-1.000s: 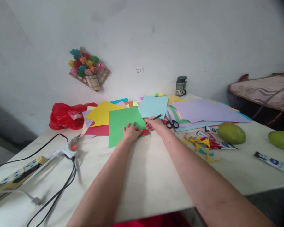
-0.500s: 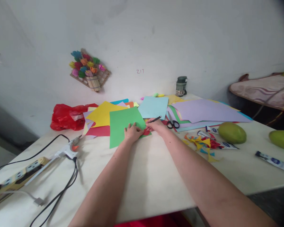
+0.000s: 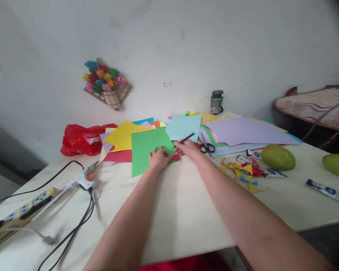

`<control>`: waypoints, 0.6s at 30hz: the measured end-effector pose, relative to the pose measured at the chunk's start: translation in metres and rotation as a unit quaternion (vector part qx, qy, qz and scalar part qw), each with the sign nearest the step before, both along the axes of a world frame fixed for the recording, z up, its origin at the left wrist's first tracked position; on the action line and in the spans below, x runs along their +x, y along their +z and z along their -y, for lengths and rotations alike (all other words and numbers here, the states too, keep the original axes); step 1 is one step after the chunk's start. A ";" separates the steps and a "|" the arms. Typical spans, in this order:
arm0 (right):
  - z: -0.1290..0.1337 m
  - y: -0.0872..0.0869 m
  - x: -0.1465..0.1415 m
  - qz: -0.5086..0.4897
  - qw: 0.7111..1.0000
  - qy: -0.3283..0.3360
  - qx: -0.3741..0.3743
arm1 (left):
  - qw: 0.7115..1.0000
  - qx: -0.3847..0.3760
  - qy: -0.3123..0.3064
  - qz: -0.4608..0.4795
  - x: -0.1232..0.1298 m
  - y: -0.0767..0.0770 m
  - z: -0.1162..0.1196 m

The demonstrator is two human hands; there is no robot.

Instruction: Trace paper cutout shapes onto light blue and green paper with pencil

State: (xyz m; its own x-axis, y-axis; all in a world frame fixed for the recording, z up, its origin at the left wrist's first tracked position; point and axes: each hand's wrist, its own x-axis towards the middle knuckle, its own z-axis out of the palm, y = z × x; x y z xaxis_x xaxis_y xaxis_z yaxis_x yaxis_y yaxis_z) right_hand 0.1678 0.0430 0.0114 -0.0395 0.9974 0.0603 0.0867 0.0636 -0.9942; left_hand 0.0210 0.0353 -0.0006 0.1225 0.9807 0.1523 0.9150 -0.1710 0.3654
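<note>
A green sheet of paper [image 3: 144, 150] lies on the table in front of me. My left hand [image 3: 159, 159] rests spread on it, its fingertips at the edge of a small round red paper piece [image 3: 175, 158] near the sheet's right corner. Between the fingers of my right hand [image 3: 186, 148] is a slim black pencil [image 3: 188, 137], tilted with its point down and left, just above the red piece. Whether the point touches paper is too small to tell. Black-handled scissors [image 3: 207, 147] lie right beside my right hand.
Coloured sheets [image 3: 251, 131] spread along the back. At right are paper scraps [image 3: 240, 171], glue tubes [image 3: 327, 191] and green mangoes [image 3: 278, 157]. To the left lie a glue gun [image 3: 86, 177], cables, a power strip [image 3: 24, 209] and a red plastic bag [image 3: 80, 139]. A dark bottle [image 3: 216, 101] stands behind.
My right hand has drawn slightly back from the red piece, and the pencil stands a little steeper. More of the red piece shows. My left hand stays nearly in place.
</note>
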 end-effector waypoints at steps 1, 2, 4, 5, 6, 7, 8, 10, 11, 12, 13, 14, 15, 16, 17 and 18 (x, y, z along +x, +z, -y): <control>0.000 -0.001 0.000 0.000 1.000 -0.004 0.000 | 1.000 0.005 0.003 0.001 0.000 0.000 0.000; 0.001 -0.001 -0.001 0.001 1.000 -0.010 -0.001 | 1.000 0.009 0.006 0.000 0.000 -0.001 0.000; 0.003 -0.001 -0.003 0.003 1.000 -0.031 -0.005 | 1.000 0.012 0.014 -0.003 0.000 -0.001 0.000; 0.003 -0.001 -0.004 0.003 0.999 -0.042 -0.004 | 1.000 0.012 0.016 -0.006 0.001 -0.001 0.000; 0.004 -0.001 -0.005 0.004 0.999 -0.051 -0.004 | 1.000 0.012 0.017 -0.008 0.001 -0.001 0.001; 0.004 -0.001 -0.006 0.006 0.998 -0.059 -0.004 | 1.000 0.011 0.018 -0.010 0.001 -0.001 0.001; 0.003 -0.002 -0.006 0.010 0.998 -0.064 -0.004 | 1.000 0.010 0.017 -0.011 0.001 -0.001 0.001; 0.001 -0.005 -0.007 0.020 0.998 -0.066 -0.003 | 1.000 0.008 0.017 -0.010 0.001 -0.001 0.001; 0.000 -0.006 -0.006 0.023 0.998 -0.062 -0.002 | 1.000 0.008 0.018 -0.008 0.001 -0.001 0.001; -0.002 -0.009 -0.006 0.024 0.998 -0.058 0.002 | 1.000 0.008 0.017 -0.006 0.001 -0.001 0.001; -0.004 -0.011 -0.005 0.024 0.998 -0.054 0.004 | 1.000 0.009 0.016 -0.005 0.001 0.000 0.002; -0.005 -0.013 -0.004 0.020 0.998 -0.052 0.011 | 1.000 0.011 0.014 -0.004 0.001 0.000 0.002; -0.006 -0.015 -0.003 0.016 0.998 -0.051 0.019 | 1.000 0.014 0.011 -0.003 0.001 0.000 0.002; -0.007 -0.017 -0.002 0.012 0.998 -0.050 0.027 | 1.000 0.016 0.008 -0.004 0.000 0.000 0.003; -0.007 -0.018 -0.001 0.008 0.998 -0.050 0.035 | 1.000 0.019 0.007 -0.005 0.000 0.000 0.003; -0.007 -0.019 -0.001 0.006 0.998 -0.048 0.042 | 1.000 0.022 0.006 -0.006 0.000 0.000 0.003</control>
State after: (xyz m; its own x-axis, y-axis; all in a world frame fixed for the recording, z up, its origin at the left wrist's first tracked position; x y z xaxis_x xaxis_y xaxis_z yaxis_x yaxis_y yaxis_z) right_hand 0.1671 0.0501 -0.0074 0.0556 0.9880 0.1441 0.1091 0.1374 -0.9845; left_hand 0.0211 0.0319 -0.0001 0.1129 0.9745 0.1937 0.9212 -0.1757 0.3470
